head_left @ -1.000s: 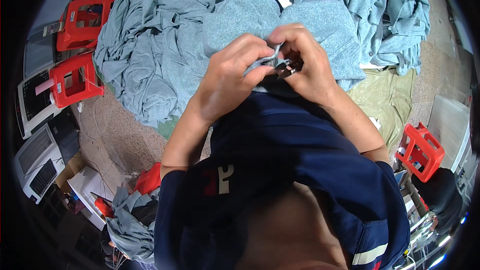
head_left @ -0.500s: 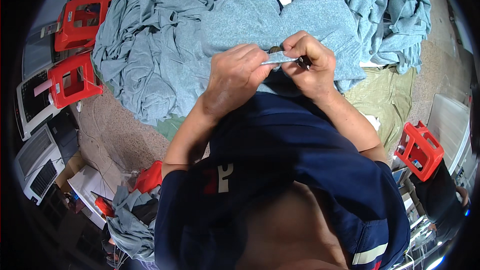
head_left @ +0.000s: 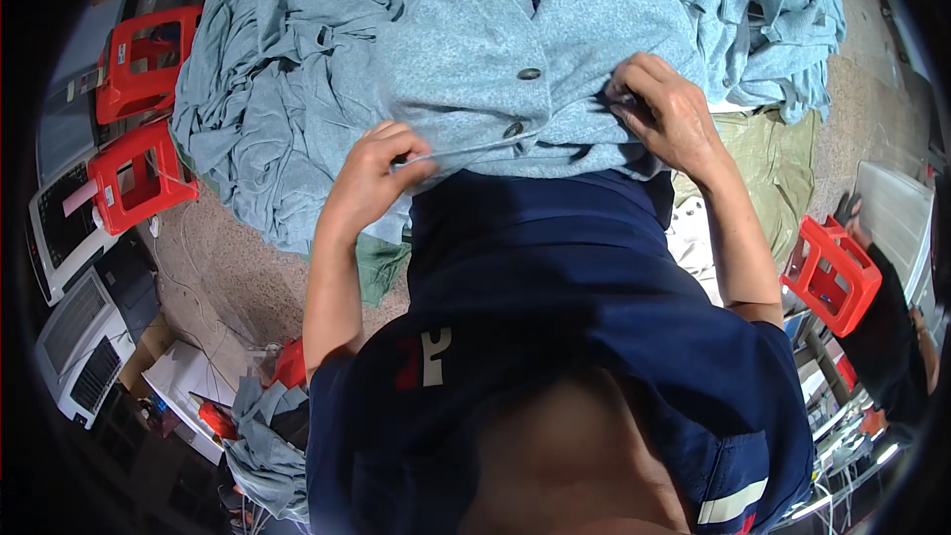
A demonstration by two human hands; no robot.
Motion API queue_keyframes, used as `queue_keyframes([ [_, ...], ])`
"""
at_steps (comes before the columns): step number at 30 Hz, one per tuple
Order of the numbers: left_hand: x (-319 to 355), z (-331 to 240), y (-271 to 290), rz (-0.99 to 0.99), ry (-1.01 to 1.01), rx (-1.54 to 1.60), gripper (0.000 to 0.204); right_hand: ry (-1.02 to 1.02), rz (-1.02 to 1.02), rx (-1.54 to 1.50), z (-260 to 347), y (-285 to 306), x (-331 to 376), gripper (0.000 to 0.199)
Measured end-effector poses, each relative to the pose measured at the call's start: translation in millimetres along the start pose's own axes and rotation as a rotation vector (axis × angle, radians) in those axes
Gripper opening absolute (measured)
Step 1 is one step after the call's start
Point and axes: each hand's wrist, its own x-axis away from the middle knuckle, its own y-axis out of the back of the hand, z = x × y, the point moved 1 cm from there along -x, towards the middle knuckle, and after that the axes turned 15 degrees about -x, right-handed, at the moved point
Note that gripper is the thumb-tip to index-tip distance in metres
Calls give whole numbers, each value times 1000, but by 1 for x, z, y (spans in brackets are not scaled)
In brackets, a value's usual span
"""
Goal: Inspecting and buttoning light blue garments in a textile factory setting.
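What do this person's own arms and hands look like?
Both arms are bare below short navy sleeves. The left hand and right hand wear no gloves. I see no watch on either wrist and no cables attached.

Garment (head_left: 451,59): matt knit cloth. Buttons (head_left: 530,73): smooth, glossy. Red stool (head_left: 158,22): smooth plastic. Floor (head_left: 248,272): rough-looking, matt.
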Motion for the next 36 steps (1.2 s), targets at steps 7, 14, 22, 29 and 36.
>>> queue_keyframes([
  [7, 18, 7, 3, -8, 52, 304, 17, 128, 115, -80, 16, -19, -22, 25],
  [14, 34, -1, 36, -175, 124, 862, 23, 168, 272, -353, 16, -10, -25, 16],
  [22, 32, -11, 50, -183, -36, 1053, 31, 56, 179, -457, 24, 13, -19, 17],
  [29, 26, -9, 48, -165, 13, 1033, 30, -197, 274, -288, -9, 29, -4, 31],
  [36, 13, -20, 61, -206, 55, 1138, 29, 122, -208, -378, 8, 37, 5, 21],
])
